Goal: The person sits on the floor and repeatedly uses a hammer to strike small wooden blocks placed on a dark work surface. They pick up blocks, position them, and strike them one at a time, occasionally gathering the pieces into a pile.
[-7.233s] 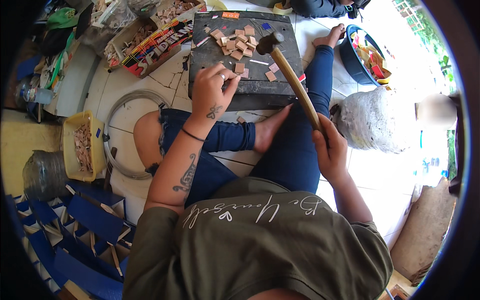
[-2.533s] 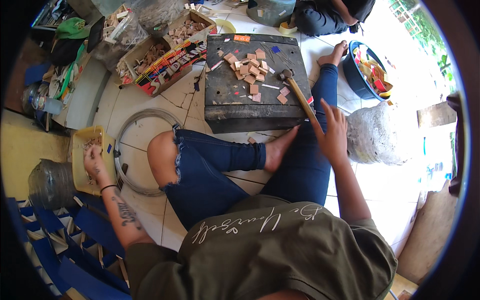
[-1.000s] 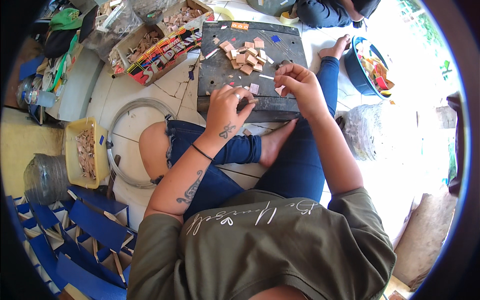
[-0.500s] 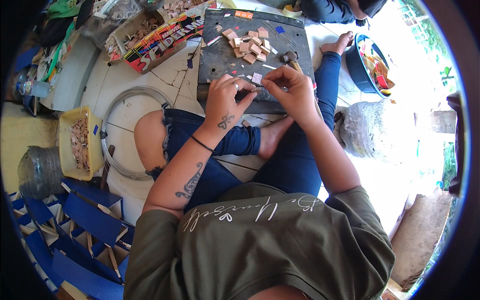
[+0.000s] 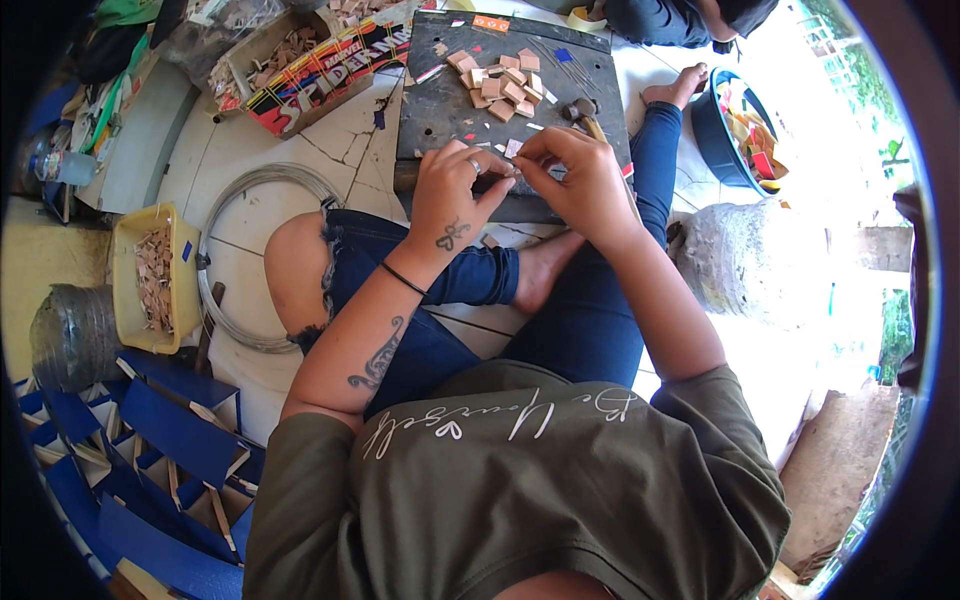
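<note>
Head view, from largest part to smallest. Black, block-like surface [image 5: 430,112] on the tiled floor, directly before the seated person. Beyond its left side, a printed carton [image 5: 325,88] of loose wood pieces; nearer on the left, a yellow bin [image 5: 188,275] holding many small wood pieces [image 5: 153,280], evidently stock left to draw on. At the right of the surface, a hammer [image 5: 578,108], lying unheld, its handle running partly behind the right hand. Left hand [image 5: 455,187] and right hand [image 5: 580,178] raised over the near edge, fingertips meeting. Left grip: thumb and fingers pinched on a small piece [image 5: 516,170]. Right grip: fingertips brought close to the same spot; whether clamped on anything, cannot tell. Farther back on the surface, a loose heap of square wood tiles [image 5: 502,88], with thin metal rods [image 5: 568,66] to its right. Just beyond the fingertips, a single pale tile [image 5: 513,147], apart from the heap. Progress, by judgement: work under way, the small piece in handling and not yet set down; how many heaped tiles count as finished, not possible to tell.
</note>
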The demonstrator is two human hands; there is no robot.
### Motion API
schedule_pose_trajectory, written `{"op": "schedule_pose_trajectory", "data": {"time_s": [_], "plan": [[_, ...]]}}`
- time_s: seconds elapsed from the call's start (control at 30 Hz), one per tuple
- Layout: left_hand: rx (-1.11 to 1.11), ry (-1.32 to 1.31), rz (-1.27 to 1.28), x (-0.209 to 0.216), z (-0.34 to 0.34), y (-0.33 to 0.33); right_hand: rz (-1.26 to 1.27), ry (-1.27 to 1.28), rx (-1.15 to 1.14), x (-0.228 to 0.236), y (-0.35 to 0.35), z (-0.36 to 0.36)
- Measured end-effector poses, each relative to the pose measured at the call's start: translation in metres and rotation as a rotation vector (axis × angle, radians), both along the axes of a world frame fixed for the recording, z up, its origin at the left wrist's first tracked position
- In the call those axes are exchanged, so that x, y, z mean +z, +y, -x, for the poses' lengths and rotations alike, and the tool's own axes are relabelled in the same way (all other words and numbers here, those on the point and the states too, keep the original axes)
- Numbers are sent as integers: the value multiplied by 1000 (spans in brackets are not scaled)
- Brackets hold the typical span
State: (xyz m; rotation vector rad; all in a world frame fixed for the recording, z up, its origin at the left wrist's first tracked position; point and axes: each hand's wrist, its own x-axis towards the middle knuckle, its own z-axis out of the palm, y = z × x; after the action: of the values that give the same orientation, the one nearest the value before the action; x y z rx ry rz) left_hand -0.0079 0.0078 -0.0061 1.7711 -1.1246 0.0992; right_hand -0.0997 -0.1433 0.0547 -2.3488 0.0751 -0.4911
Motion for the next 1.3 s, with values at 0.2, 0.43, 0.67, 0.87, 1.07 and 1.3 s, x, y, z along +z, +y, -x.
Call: {"op": "schedule_pose_trajectory", "data": {"time_s": [0.2,0.43,0.67,0.87,1.07,1.3], "plan": [[-33,102,70,7,1,-8,-16,83,31,7,-2,-4],[-81,122,185,0,2,-13,433,-1,-266,2,-21,45],[-80,111,214,-7,4,-16,177,330,-529,-24,-25,124],[-74,85,209,-5,5,-15,-296,398,-368,19,4,147],[-82,66,222,-8,6,-16,61,267,-236,64,33,156],[-88,20,227,-8,5,-16,151,311,-243,70,40,155]]}}
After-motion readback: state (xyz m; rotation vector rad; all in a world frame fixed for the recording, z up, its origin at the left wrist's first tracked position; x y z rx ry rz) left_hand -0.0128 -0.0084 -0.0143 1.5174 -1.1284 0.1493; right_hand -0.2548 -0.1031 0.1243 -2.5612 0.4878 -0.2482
